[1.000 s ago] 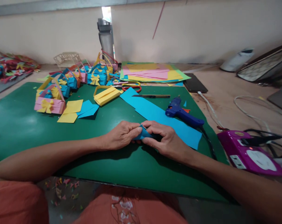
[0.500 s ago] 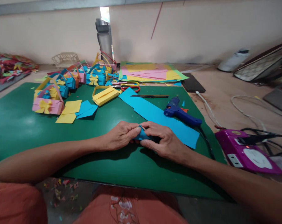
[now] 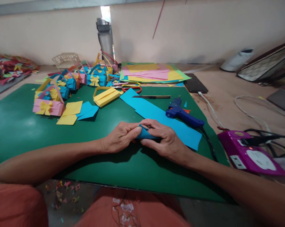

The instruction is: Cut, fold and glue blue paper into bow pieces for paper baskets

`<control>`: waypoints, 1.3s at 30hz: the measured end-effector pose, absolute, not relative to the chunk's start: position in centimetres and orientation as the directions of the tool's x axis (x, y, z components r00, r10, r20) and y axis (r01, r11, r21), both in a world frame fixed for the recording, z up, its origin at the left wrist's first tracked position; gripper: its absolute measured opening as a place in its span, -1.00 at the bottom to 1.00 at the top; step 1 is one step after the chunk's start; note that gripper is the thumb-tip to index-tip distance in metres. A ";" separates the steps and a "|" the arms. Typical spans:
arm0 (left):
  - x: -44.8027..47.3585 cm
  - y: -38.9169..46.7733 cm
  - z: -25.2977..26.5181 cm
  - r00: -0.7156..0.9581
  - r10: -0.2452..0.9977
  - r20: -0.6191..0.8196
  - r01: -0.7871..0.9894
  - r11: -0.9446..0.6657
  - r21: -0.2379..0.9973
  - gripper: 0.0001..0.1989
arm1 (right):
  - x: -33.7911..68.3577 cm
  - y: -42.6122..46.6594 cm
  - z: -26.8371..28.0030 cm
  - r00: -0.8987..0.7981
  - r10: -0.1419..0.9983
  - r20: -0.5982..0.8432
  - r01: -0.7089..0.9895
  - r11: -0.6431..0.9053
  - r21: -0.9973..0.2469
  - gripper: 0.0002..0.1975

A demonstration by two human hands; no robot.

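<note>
Between my two hands is a folded piece of blue paper [image 3: 145, 134], mostly covered by fingers, just above the green mat [image 3: 97, 168]. My left hand [image 3: 123, 136] pinches its left end between thumb and fingers. Around the right part, my right hand [image 3: 164, 138] is closed, thumb below and fingers over the top. Behind the right hand lie long blue paper strips [image 3: 161, 118], with a blue glue gun [image 3: 183, 115] resting partly on them. Yellow paper pieces [image 3: 70, 110] and blue paper pieces [image 3: 88, 111] lie to the left, near a yellow paper basket [image 3: 106, 97].
Finished paper baskets [image 3: 49, 107] stand at the back left. Scissors [image 3: 133, 88], a cutter knife [image 3: 153, 97] and stacked coloured sheets [image 3: 154, 74] lie behind. On the right are a phone [image 3: 195, 84], cables and a purple power box [image 3: 251, 154]. A bottle [image 3: 105, 41] stands by the wall.
Both hands stay in nearly the same place on the blue paper. The right fingers have shifted slightly up and left, and a little more of the paper shows between the hands.
</note>
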State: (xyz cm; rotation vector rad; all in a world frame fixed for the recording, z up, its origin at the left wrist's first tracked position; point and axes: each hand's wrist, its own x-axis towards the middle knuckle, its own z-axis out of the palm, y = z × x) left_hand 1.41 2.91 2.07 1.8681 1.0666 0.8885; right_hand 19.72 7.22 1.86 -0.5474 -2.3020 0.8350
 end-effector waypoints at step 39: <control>1.8 2.7 1.2 0.342 0.846 0.409 0.603 -0.531 0.595 -0.66 | 19.8 6.4 1.6 -0.565 0.715 0.413 0.341 0.658 -0.672 -0.85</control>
